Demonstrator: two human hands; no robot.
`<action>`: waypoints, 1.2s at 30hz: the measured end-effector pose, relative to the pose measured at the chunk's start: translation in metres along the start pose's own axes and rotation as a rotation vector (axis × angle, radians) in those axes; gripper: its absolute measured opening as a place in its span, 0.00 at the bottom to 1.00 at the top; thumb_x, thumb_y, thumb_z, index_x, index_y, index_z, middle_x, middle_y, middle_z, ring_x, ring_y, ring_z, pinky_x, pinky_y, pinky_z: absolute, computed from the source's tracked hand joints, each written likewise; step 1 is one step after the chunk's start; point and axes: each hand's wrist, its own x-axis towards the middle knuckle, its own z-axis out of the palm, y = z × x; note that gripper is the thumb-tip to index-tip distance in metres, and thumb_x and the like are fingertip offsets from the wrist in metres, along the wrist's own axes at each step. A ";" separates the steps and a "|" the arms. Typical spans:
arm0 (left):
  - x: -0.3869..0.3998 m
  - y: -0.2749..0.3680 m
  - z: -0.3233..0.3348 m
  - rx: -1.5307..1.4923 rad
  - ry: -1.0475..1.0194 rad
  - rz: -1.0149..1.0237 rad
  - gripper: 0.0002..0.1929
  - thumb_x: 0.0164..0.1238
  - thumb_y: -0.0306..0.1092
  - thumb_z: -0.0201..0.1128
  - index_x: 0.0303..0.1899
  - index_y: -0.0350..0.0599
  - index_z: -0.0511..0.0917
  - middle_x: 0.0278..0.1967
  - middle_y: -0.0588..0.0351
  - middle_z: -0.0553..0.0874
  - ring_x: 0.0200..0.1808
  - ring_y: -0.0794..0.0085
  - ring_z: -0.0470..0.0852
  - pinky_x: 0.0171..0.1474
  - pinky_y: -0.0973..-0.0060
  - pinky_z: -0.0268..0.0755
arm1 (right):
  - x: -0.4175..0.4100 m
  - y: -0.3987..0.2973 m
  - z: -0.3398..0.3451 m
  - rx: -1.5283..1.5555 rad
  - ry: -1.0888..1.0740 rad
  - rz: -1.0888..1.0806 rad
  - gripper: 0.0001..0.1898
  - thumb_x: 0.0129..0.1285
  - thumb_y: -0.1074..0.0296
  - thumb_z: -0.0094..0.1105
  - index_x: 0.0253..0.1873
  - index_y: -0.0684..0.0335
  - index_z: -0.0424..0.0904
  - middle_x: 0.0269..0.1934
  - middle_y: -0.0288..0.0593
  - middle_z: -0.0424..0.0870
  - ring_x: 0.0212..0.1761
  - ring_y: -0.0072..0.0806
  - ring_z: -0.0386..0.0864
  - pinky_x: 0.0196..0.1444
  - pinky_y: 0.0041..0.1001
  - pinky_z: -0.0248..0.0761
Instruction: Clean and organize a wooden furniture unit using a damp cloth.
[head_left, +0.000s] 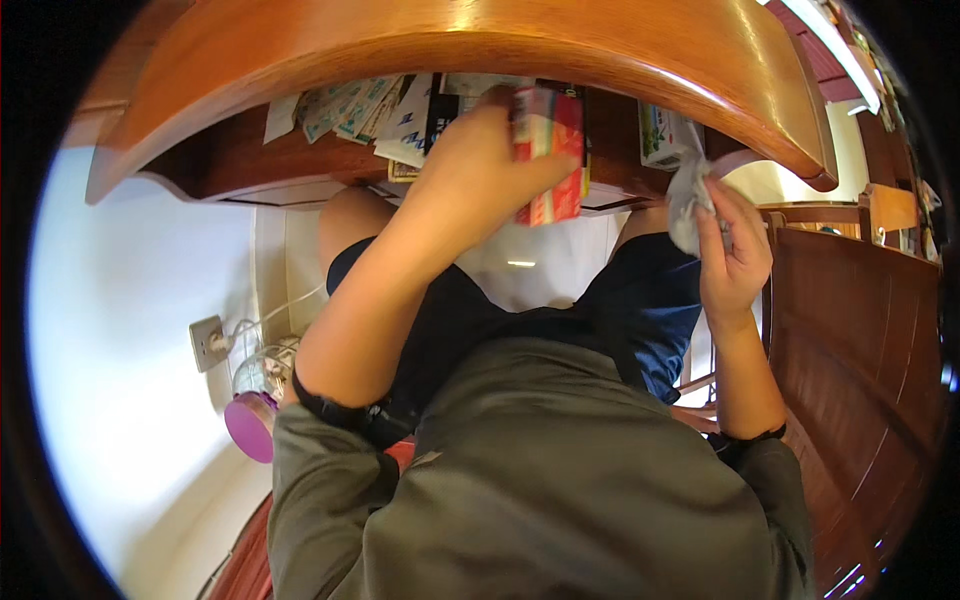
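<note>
My left hand (480, 161) reaches over an open wooden drawer (240, 142) and grips a red and cream carton (551, 180), its thumb across the near face. Motion blur softens the carton, and my fingers behind it are hidden. To the right, my right hand (739, 251) pinches a crumpled, translucent plastic bag (684, 214) between thumb and fingertips. Behind the bag, a white box with a green picture (661, 139) stands in the drawer. Fanned printed paper packets (352, 109) and a dark box (444, 116) lie on the left of my left hand.
A wooden desktop edge (465, 45) overhangs the drawer. A wall socket (208, 341) with a plugged-in cord is at left, above a purple-lidded clear container (251, 426). At right stands a large brown wooden panel (855, 337). My legs are under the drawer.
</note>
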 end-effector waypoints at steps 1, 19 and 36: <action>0.010 0.005 0.005 0.232 0.075 0.068 0.25 0.57 0.45 0.65 0.48 0.35 0.73 0.40 0.45 0.83 0.40 0.61 0.82 0.46 0.68 0.73 | 0.007 0.001 0.009 0.011 -0.004 -0.009 0.12 0.59 0.73 0.59 0.47 0.69 0.80 0.46 0.53 0.80 0.48 0.45 0.78 0.51 0.33 0.72; 0.107 -0.001 0.095 0.689 0.464 0.424 0.22 0.63 0.44 0.55 0.55 0.46 0.73 0.54 0.44 0.76 0.56 0.51 0.74 0.56 0.57 0.68 | 0.074 0.021 0.049 -0.716 -0.256 -0.059 0.16 0.66 0.69 0.44 0.57 0.64 0.71 0.55 0.56 0.72 0.59 0.45 0.70 0.60 0.41 0.62; 0.090 -0.038 0.040 0.268 0.491 0.354 0.18 0.58 0.47 0.61 0.45 0.47 0.80 0.44 0.46 0.83 0.48 0.52 0.79 0.49 0.61 0.72 | 0.072 0.028 0.080 -0.634 -0.304 -0.136 0.22 0.58 0.65 0.56 0.59 0.63 0.72 0.54 0.50 0.75 0.60 0.46 0.69 0.62 0.42 0.60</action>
